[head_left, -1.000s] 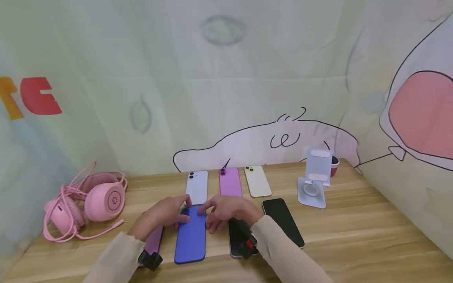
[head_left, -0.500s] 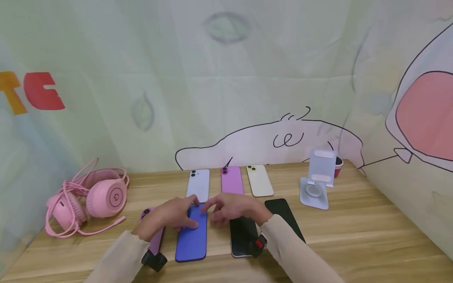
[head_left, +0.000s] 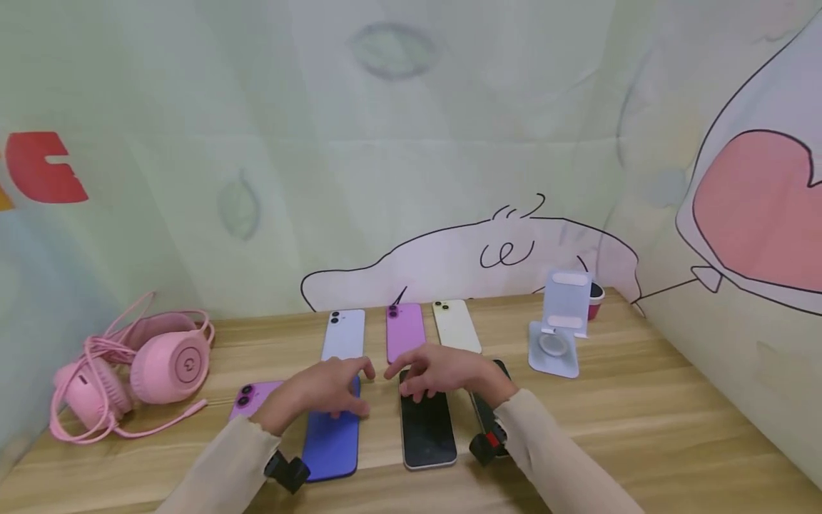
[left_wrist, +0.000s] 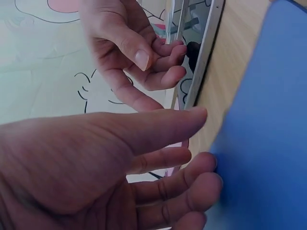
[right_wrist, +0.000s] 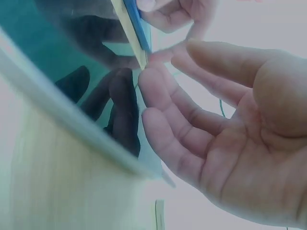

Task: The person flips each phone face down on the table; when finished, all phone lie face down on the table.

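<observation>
In the head view, the blue phone is lying back up on the wooden table; the left hand is covering its upper part, thumb and index finger apart; the right hand is hanging over the dark-screened phone, just right of the blue phone, its fingers bent and thumb hard to make out; the light blue phone is lying just behind the blue phone, the pink headphones are resting well to its left, and the phone stand is standing well to its right and behind.

In the left wrist view, the left thumb and fingers are standing apart, fingertips just beside the blue phone's edge; whether they are touching it, I cannot tell.

In the right wrist view, the right thumb is staying clear of the loosely bent fingers, which are reflecting in the dark-screened phone; contact there is unclear.
</observation>
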The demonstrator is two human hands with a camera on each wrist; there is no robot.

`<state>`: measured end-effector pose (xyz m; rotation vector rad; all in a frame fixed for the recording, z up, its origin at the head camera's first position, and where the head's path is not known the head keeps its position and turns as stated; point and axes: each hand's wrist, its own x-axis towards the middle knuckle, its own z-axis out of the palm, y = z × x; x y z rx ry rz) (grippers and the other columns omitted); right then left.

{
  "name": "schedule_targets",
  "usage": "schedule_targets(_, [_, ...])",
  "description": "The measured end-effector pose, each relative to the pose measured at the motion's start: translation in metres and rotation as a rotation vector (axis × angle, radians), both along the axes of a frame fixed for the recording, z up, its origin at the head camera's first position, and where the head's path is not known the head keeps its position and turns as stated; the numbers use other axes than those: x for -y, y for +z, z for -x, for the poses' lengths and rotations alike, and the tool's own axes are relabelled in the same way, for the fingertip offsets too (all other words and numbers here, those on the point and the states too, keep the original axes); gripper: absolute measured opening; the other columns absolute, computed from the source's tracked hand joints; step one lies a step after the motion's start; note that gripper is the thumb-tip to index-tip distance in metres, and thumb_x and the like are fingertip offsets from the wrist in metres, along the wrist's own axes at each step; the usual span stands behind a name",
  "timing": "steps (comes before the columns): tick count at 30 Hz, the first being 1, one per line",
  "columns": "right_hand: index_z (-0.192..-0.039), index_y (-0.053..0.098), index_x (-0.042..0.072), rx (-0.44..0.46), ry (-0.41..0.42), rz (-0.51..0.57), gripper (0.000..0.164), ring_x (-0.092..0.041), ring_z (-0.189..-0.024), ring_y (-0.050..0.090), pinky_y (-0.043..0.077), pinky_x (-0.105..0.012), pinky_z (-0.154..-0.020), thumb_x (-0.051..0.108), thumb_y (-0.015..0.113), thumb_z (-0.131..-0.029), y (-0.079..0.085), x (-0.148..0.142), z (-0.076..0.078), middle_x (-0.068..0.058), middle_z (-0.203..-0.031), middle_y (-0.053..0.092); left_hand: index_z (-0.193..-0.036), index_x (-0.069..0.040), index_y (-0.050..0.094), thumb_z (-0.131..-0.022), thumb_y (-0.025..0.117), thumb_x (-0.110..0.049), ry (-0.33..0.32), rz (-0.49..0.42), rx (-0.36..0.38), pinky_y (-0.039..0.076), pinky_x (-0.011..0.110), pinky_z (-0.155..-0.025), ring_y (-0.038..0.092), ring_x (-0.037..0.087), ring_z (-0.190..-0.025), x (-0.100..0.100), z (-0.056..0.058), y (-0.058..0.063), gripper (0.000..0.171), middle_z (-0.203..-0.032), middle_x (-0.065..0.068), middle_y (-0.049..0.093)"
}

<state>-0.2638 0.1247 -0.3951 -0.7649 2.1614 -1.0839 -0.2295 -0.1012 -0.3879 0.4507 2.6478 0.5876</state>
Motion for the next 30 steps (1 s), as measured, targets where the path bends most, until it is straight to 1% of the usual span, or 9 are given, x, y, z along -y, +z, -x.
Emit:
schedule_targets(4, [-0.128,0.064,0.004,0.023,-0.014,-0.003,0.031,-0.018,-0.074,0.063,0.046,-0.026,-0.062,0.006,0.063,-0.098,-0.003,-0.009,0.003,-0.008,-0.088,0.069,-0.12,-0.015,0.058,-0.084,0.081,-0.017,-0.022,-0.014,0.011,0.042,0.03,-0.059,0.059,0.016,-0.056,-0.007,0.003,-0.001,0.043,-0.068,0.001,0.062])
schedule_targets(7, [-0.127,0.064,0.005,0.024,-0.027,-0.015,0.03,-0.017,-0.074,0.062,0.047,-0.026,-0.061,0.005,0.063,-0.097,-0.006,-0.016,0.004,-0.008,-0.087,0.068,-0.121,-0.015,0.057,-0.084,0.081,-0.016,-0.041,-0.036,0.024,0.042,0.03,-0.058,0.059,0.015,-0.057,-0.013,0.005,-0.003,0.044,-0.068,0.0,0.063])
schedule_targets(10, [-0.126,0.065,0.005,0.01,-0.042,-0.017,0.029,-0.017,-0.074,0.062,0.047,-0.027,-0.063,0.004,0.063,-0.097,-0.008,-0.022,0.005,-0.007,-0.086,0.068,-0.121,-0.014,0.056,-0.084,0.081,-0.017,-0.069,-0.05,0.02,0.042,0.03,-0.057,0.059,0.015,-0.057,-0.018,0.006,-0.005,0.045,-0.069,-0.001,0.063])
schedule_targets(13, [-0.125,0.066,0.005,0.006,-0.046,-0.013,0.029,-0.018,-0.074,0.062,0.048,-0.028,-0.068,0.004,0.063,-0.096,-0.009,-0.028,0.005,-0.007,-0.087,0.067,-0.117,-0.013,0.056,-0.083,0.082,-0.017,-0.085,-0.055,-0.001,0.043,0.03,-0.057,0.059,0.014,-0.056,-0.022,0.007,-0.007,0.043,-0.069,-0.002,0.063])
schedule_targets(16, [-0.125,0.066,0.005,0.013,-0.053,-0.02,0.029,-0.019,-0.073,0.062,0.049,-0.029,-0.07,0.003,0.063,-0.097,-0.009,-0.034,0.006,-0.008,-0.086,0.066,-0.112,-0.011,0.056,-0.082,0.083,-0.018,-0.085,-0.051,-0.006,0.044,0.03,-0.058,0.058,0.015,-0.057,-0.025,0.008,-0.009,0.041,-0.071,-0.001,0.062])
schedule_targets(19, [-0.126,0.066,0.006,0.027,-0.058,-0.029,0.029,-0.02,-0.072,0.063,0.05,-0.03,-0.071,0.004,0.062,-0.097,-0.009,-0.039,0.006,-0.009,-0.085,0.066,-0.11,-0.011,0.056,-0.082,0.084,-0.02,-0.071,-0.043,0.0,0.044,0.031,-0.059,0.058,0.016,-0.059,-0.029,0.009,-0.011,0.04,-0.074,0.0,0.061])
schedule_targets(24, [-0.127,0.065,0.006,0.05,-0.057,-0.033,0.03,-0.02,-0.075,0.063,0.053,-0.032,-0.073,0.006,0.062,-0.098,-0.005,-0.048,0.008,-0.008,-0.087,0.067,-0.118,-0.014,0.055,-0.083,0.083,-0.022,-0.041,-0.052,-0.005,0.045,0.031,-0.058,0.058,0.017,-0.059,-0.034,0.01,-0.012,0.046,-0.074,0.0,0.061])
schedule_targets(27, [-0.127,0.066,0.008,0.054,-0.067,-0.055,0.029,-0.019,-0.076,0.062,0.052,-0.031,-0.073,0.006,0.062,-0.097,-0.002,-0.054,0.01,-0.007,-0.09,0.068,-0.126,-0.016,0.053,-0.083,0.083,-0.022,-0.048,-0.063,-0.01,0.045,0.031,-0.059,0.057,0.016,-0.06,-0.038,0.011,-0.011,0.052,-0.074,0.0,0.061])
schedule_targets(30, [-0.127,0.066,0.009,0.047,-0.062,-0.082,0.03,-0.019,-0.077,0.063,0.051,-0.03,-0.073,0.007,0.062,-0.098,0.001,-0.06,0.014,-0.006,-0.09,0.069,-0.129,-0.017,0.052,-0.084,0.082,-0.021,-0.067,-0.07,-0.019,0.044,0.031,-0.059,0.057,0.016,-0.062,-0.043,0.012,-0.009,0.055,-0.074,0.0,0.061])
